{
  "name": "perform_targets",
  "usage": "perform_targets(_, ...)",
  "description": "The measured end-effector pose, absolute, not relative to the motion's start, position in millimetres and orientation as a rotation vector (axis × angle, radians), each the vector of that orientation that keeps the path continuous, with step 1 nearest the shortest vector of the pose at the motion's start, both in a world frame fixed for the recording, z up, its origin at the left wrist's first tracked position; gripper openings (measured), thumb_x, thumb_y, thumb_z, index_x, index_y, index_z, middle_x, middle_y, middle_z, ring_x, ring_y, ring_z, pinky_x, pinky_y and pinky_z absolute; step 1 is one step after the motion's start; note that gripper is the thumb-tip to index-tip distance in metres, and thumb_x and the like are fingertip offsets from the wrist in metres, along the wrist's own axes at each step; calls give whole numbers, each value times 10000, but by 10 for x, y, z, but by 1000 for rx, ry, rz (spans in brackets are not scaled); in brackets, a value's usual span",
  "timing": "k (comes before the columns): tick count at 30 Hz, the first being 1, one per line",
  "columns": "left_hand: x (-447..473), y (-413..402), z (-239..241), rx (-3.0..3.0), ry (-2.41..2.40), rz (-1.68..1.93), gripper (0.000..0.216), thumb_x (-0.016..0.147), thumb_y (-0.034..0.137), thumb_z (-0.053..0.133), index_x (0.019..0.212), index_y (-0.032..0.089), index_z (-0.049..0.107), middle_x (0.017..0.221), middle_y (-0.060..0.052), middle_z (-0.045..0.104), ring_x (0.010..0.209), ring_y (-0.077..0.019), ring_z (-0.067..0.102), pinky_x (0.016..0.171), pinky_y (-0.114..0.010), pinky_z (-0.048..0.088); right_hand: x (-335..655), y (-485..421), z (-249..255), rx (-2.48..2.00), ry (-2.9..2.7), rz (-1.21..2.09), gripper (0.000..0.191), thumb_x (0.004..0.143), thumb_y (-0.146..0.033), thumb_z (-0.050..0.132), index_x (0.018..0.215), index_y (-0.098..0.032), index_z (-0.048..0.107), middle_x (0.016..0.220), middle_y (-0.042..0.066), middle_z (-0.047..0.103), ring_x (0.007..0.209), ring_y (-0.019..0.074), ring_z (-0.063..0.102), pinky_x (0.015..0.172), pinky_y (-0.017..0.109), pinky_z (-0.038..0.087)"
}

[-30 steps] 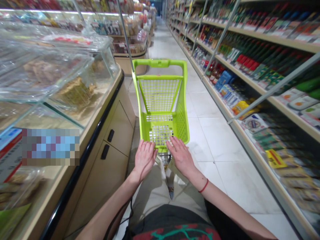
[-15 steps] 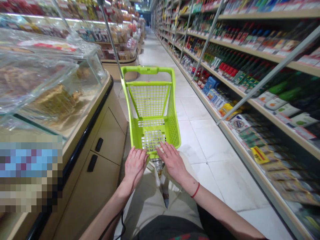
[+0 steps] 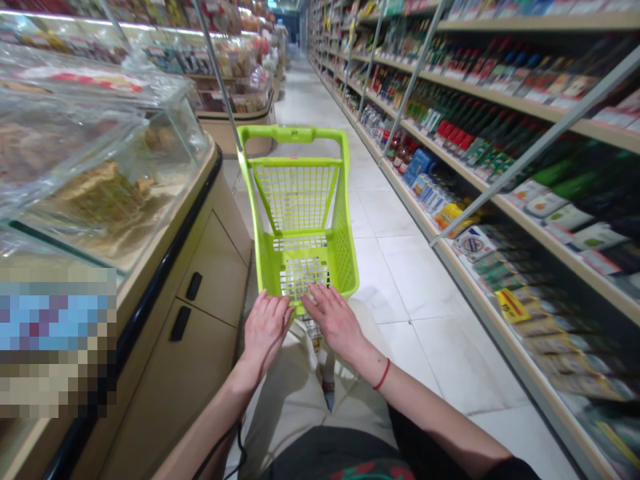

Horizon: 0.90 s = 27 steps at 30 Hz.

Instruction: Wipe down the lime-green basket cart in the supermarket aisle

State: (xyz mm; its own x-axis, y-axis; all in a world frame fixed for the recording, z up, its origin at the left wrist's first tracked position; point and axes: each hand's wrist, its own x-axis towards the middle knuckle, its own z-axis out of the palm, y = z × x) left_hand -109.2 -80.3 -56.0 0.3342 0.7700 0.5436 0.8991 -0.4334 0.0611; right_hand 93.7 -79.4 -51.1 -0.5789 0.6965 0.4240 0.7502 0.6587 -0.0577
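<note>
A bright green plastic shopping basket [image 3: 344,257] with grid walls stands right in front of my legs, its tall handle at the far end. Over the left part of its near rim, the fingers of my left hand [image 3: 266,325] are bent and closed. My right hand [image 3: 336,320] lies close beside it, fingers hooked over the same rim and pointing into the basket; its thumb side is near the rim's middle. Nothing lies in the visible part of the basket. The undersides of both hands are hidden.
On the left runs a wooden counter [image 3: 197,327] with a black edge and glass food cases [image 3: 165,167]. To the right stand long shelves [image 3: 500,193] of bottles and packets. A tiled aisle [image 3: 380,260] leads ahead between them, past a further display [image 3: 235,127].
The basket and both hands appear slightly further left and higher in view. The shelves and counter have shifted a little left too. Both hands keep their places on the rim.
</note>
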Motion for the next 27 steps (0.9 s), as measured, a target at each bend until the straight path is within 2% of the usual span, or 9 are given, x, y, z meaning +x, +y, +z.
perform_targets(4, -1098, -769, -604, -2336, -1435, -772, 199, 959, 252, 482, 1092, 195, 618, 916, -45, 668, 906, -203, 604, 1102, -449, 408, 1046, -823, -538, -1259, -2410, -206, 609, 892, -20, 447, 1482, -158, 392, 1531, 154, 414, 1466, 254, 288, 1152, 494, 363)
perform_targets(8, -1099, -761, -611, -2307, -1402, -811, 184, 952, 235, 491, 1071, 184, 623, 924, -55, 674, 907, -210, 606, 1103, -459, 401, 749, -811, -584, -1199, -2406, -214, 553, 911, -104, 487, 1459, -150, 430, 1540, 138, 406, 1457, 282, 300, 1160, 480, 354)
perform_targets(12, -1116, -770, -584, -2318, -1399, -786, 160, 950, 188, 467, 968, 174, 626, 878, -58, 661, 883, -202, 605, 1103, -452, 403, 557, -771, -580, -1118, -2439, -208, 543, 923, -175, 503, 1460, -150, 431, 1546, 125, 401, 1436, 284, 339, 1166, 452, 347)
perform_targets(17, -1105, -784, -585, -2298, -1432, -760, 194, 956, 250, 496, 1081, 162, 617, 945, -62, 683, 918, -210, 612, 1095, -450, 406, 853, -791, -529, -1131, -2479, -165, 581, 912, -98, 494, 1477, -202, 406, 1542, 118, 409, 1457, 266, 302, 1149, 496, 358)
perform_targets(21, -1074, -808, -598, -2313, -1451, -773, 231, 953, 252, 519, 1137, 144, 607, 1018, -69, 695, 996, -212, 612, 1104, -440, 394, 1022, -814, -549, -1176, -2438, -198, 564, 919, -54, 449, 1473, -154, 406, 1526, 155, 421, 1466, 273, 282, 1139, 507, 370)
perform_targets(27, -1070, -819, -618, -2308, -1493, -888, 209, 959, 231, 505, 1129, 169, 610, 1015, -46, 708, 988, -192, 621, 1099, -432, 403, 719, -853, -569, -1185, -2374, -177, 585, 880, -1, 421, 1454, -113, 430, 1523, 170, 421, 1479, 294, 247, 1150, 513, 358)
